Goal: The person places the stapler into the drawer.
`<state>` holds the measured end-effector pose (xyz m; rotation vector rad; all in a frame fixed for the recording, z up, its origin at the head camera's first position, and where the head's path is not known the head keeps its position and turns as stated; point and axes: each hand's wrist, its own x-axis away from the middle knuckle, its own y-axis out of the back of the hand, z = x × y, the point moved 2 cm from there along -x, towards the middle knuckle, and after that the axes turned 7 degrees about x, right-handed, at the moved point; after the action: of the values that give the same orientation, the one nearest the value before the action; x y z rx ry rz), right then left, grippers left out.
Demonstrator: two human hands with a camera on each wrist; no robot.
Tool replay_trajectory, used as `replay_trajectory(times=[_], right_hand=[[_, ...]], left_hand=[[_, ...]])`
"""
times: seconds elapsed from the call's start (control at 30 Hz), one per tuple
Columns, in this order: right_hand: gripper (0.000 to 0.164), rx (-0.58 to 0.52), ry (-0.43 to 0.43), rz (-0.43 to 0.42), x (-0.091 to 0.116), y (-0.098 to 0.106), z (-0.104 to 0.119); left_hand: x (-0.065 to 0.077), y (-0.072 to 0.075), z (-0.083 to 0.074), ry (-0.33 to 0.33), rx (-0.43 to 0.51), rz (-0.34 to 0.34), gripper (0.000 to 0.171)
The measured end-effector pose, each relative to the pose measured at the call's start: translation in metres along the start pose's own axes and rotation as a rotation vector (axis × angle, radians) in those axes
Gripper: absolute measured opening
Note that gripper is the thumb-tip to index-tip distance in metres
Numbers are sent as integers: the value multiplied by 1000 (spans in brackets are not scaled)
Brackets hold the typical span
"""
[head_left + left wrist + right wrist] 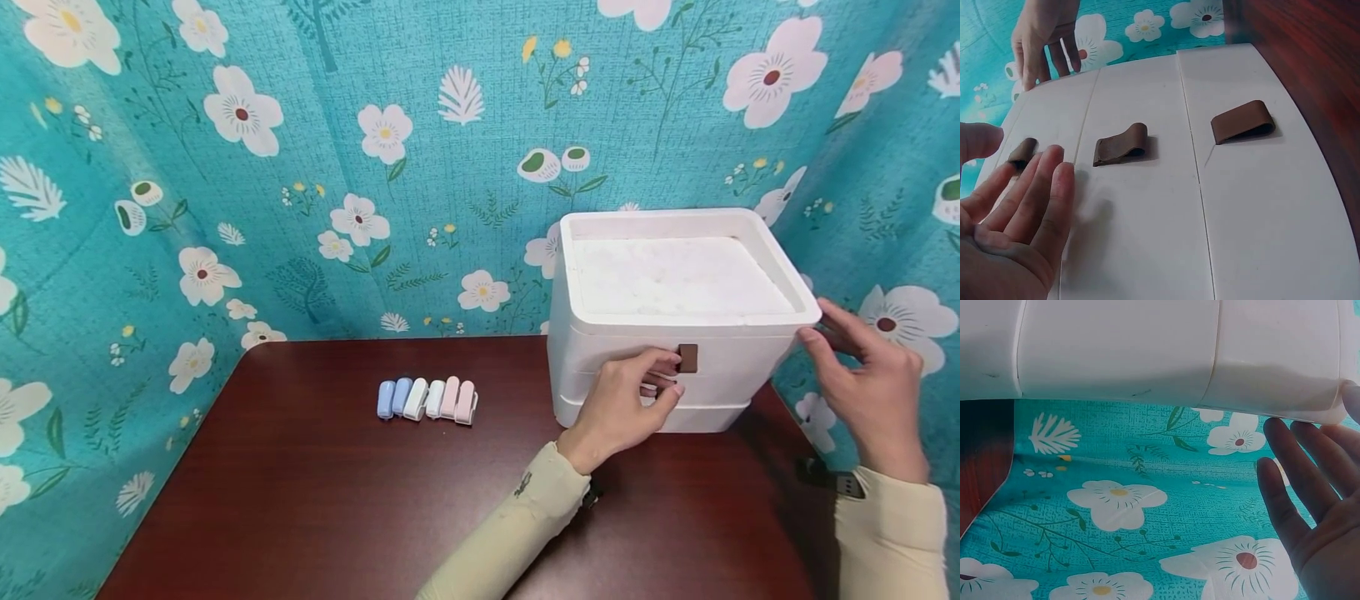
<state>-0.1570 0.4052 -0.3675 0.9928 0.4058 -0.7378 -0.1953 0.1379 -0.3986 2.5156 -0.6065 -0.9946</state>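
Note:
A white box of stacked drawers (637, 375) stands at the table's right side, with a shallow recessed top. Brown pull tabs run down its front; in the left wrist view I see the lower tab (1244, 122), the middle tab (1122, 145) and the top tab (1024, 152). My left hand (618, 404) is at the top tab (687, 358), its index finger by the tab's edge and its thumb apart from it. My right hand (873, 379) touches the box's upper right front corner, thumb at the front and fairly straight fingers (1288, 478) along the side.
Several small clips (427, 400) in blue, white and pink lie in a row on the dark red-brown table (337, 500), left of the box. A teal flowered cloth (420, 183) hangs behind the table and along its sides.

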Motion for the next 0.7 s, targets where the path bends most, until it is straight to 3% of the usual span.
replay_trajectory(times=[0.43,0.53,0.7], right_hand=[[48,-3,21,-8,-2,-1,1],[48,5,12,-6,-1,-1,0],[49,11,-2,-2,0,-1,-1]], left_hand=[[-9,-2,1,-26,234,-70,21],[-10,-3,1,-28,227,-93,20],[-11,-4,2,-71,129,-140,16]])
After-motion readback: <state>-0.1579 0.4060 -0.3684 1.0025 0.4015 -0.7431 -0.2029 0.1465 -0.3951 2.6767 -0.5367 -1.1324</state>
